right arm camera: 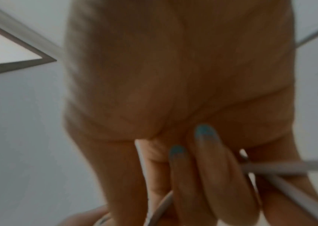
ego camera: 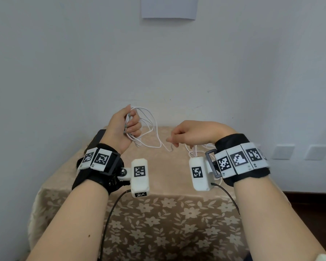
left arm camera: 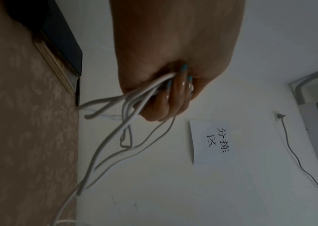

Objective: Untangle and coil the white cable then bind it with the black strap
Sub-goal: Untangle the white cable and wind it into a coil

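My left hand (ego camera: pixel 128 127) is raised above the table's far left and grips a bundle of white cable (ego camera: pixel 151 132) loops; in the left wrist view its curled fingers (left arm camera: pixel 175 91) close round several strands of the cable (left arm camera: pixel 115 137). The loops hang down and run to the right. My right hand (ego camera: pixel 186 134) hovers at about the same height, fingers curled, and holds a strand; in the right wrist view the cable (right arm camera: pixel 274 168) passes between its fingers (right arm camera: pixel 202 168). More cable (ego camera: pixel 196 149) hangs below the right wrist. I see no black strap.
A table with a beige floral cloth (ego camera: pixel 158 223) fills the foreground, against a white wall. A dark flat object (ego camera: pixel 96 140) lies at its far left corner, partly behind my left wrist. A paper sheet (ego camera: pixel 169 8) hangs on the wall above. Wall sockets (ego camera: pixel 282 151) sit at right.
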